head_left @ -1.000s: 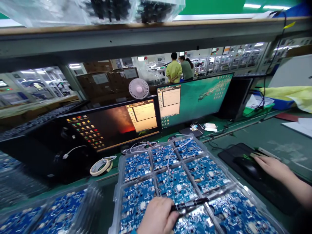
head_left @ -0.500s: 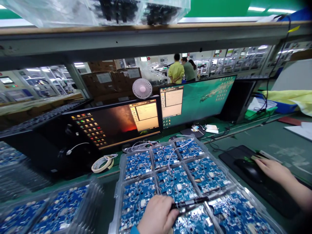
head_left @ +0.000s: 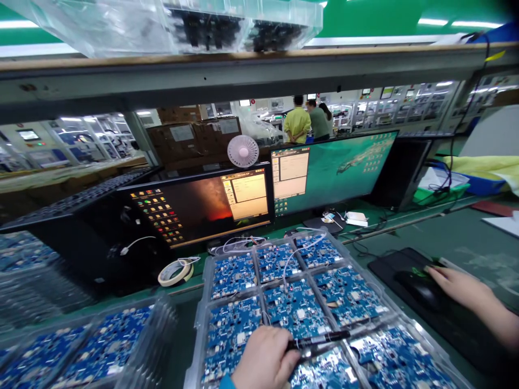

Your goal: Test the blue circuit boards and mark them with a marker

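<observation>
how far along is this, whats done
Hard to judge exactly. Done: white cables already lie across the far boards. In hand: the left hand holds a marker over the near boards, and the right hand is on a mouse. Left: probably the second tray of boards.

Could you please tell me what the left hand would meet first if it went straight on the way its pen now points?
The left hand, gripping a slim black marker pen, would probably first meet the clear plastic divider between blue circuit boards, just past the pen's tip. Depth is unclear, so it might pass above.
</observation>
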{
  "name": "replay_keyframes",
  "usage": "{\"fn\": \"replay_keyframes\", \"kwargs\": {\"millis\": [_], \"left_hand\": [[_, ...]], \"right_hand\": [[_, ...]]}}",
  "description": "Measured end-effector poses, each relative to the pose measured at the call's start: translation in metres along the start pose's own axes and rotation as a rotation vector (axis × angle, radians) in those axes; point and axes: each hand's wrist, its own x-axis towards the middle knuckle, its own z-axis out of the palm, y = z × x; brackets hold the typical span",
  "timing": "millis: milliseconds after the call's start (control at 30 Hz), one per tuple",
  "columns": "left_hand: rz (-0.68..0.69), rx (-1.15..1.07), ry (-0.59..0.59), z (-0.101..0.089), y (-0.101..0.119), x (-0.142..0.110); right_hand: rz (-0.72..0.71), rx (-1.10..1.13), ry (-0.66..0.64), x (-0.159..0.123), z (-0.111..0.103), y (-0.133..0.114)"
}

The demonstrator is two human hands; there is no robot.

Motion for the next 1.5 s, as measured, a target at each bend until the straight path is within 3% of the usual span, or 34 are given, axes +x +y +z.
{"fn": "replay_keyframes", "kwargs": {"millis": [100,167,233,300,367,433,500,567,700,967,1267,1500], "left_hand": [[0.018,-0.016,0.030,0.004,-0.003,0.000],[0.026,-0.023,0.045,0.005,-0.004,0.000],[0.024,-0.023,0.051,0.004,-0.003,0.000],[0.027,-0.015,0.051,0.002,-0.002,-0.001],[0.036,-0.009,0.057,0.001,-0.001,-0.001],[0.053,-0.011,0.069,0.000,-0.001,-0.002],[0.075,-0.017,0.073,0.000,-0.001,-0.002],[0.088,-0.021,0.058,0.000,-0.002,-0.002],[0.062,-0.007,-0.001,-0.002,-0.002,-0.001],[0.071,0.026,-0.052,-0.003,0.002,0.000],[0.133,-0.001,-0.067,-0.001,0.003,-0.001],[0.165,0.029,-0.090,-0.005,0.003,0.002]], "right_hand": [[-0.004,-0.014,0.084,-0.011,-0.028,-0.059],[-0.167,0.152,0.064,-0.031,-0.051,-0.117],[-0.406,0.274,-0.087,-0.063,-0.072,-0.179],[-0.745,0.357,-0.293,-0.102,-0.088,-0.235],[-0.972,0.448,-0.511,-0.138,-0.094,-0.276],[-1.116,0.524,-0.626,-0.166,-0.090,-0.300],[-1.164,0.588,-0.651,-0.182,-0.079,-0.310],[-1.124,0.657,-0.651,-0.189,-0.070,-0.313],[-1.100,0.766,-0.659,-0.192,-0.067,-0.313],[-1.134,0.706,-0.704,-0.192,-0.083,-0.315],[-1.356,0.629,-0.891,-0.178,-0.109,-0.311],[-1.341,0.645,-1.005,-0.174,-0.115,-0.309]]}}
